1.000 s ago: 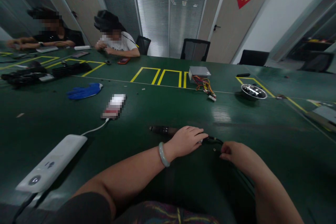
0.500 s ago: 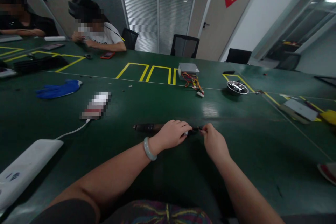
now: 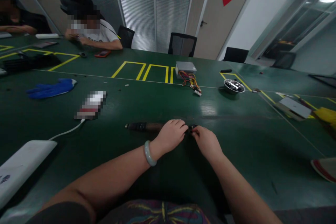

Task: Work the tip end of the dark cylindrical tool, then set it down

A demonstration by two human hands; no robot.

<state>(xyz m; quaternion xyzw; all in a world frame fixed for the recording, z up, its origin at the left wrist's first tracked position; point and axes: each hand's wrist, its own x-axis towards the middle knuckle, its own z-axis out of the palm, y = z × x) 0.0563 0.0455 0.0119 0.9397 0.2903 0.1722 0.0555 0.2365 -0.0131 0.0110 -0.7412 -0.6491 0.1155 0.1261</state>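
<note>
A slim dark electric screwdriver [image 3: 152,127] lies sideways on the green table, its tip pointing left. My left hand [image 3: 172,133] is closed over its rear part, with a pale bangle at the wrist. Against the tool's right end, my right hand [image 3: 206,139] pinches a black cable [image 3: 193,126]. Only a short dark bit of that cable shows between the hands. Fingers hide the exact joint between cable and tool.
A white power strip [image 3: 26,168] lies at left, cabled to a phone [image 3: 91,105]. Beyond are a blue glove [image 3: 52,88], a metal power supply box [image 3: 186,67] with loose wires, and a steel bowl [image 3: 234,86]. Two people sit at the far left.
My right hand has moved left along the cable to the screwdriver's rear end. My left hand stays on the tool. The view has turned to the right.
</note>
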